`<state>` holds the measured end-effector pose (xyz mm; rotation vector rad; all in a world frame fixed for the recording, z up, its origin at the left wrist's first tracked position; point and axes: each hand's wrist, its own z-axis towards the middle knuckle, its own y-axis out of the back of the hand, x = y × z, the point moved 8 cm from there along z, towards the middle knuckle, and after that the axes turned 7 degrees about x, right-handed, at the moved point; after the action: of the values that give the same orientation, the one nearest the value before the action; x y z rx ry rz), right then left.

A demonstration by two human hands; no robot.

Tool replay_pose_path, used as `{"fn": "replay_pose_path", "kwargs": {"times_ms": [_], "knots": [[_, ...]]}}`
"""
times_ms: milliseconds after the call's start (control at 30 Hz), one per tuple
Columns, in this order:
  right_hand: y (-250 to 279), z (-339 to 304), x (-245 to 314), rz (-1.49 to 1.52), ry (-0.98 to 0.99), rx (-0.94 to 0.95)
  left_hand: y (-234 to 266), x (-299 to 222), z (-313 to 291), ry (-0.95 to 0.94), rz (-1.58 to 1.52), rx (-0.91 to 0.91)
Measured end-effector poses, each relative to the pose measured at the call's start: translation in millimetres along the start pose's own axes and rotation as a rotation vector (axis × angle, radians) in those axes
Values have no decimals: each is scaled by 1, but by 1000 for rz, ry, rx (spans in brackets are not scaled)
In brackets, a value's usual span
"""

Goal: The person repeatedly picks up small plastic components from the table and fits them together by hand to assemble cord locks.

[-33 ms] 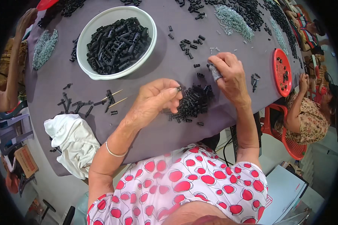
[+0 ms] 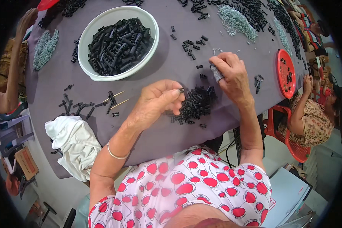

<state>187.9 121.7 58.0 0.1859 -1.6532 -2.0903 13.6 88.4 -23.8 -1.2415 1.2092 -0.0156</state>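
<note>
My left hand is closed, with thumb and forefinger pinching a small black plastic part. My right hand is also closed, its fingers bent over a grey wrap at the thumb. Whether anything small sits between those fingertips is hidden. Below and between the hands lies a heap of small black plastic parts. A few more black parts are scattered on the table just beyond the right hand.
A white bowl full of black tubular parts stands at far left. A white cloth and thin wooden sticks lie left. Piles of small silvery pieces are farther back. A red tray sits right, near a seated person.
My right hand has shifted very slightly to the left and away from me. The left hand stays in place with the black plastic part.
</note>
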Motion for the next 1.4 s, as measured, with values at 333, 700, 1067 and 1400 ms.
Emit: {"fn": "replay_pose_path", "kwargs": {"times_ms": [333, 700, 1067, 1400], "knots": [[-19, -5, -8, 25, -23, 68, -1, 0, 3, -9, -13, -1], [-22, -18, 1, 1176, -436, 89, -2, -4, 1, -40, 57, -34], [-9, -23, 37, 1418, -345, -13, -17, -10, -3, -153, 108, -63], [-10, -24, 46, 1341, -327, 6, -21, -12, -5, -217, 235, -116]]}}
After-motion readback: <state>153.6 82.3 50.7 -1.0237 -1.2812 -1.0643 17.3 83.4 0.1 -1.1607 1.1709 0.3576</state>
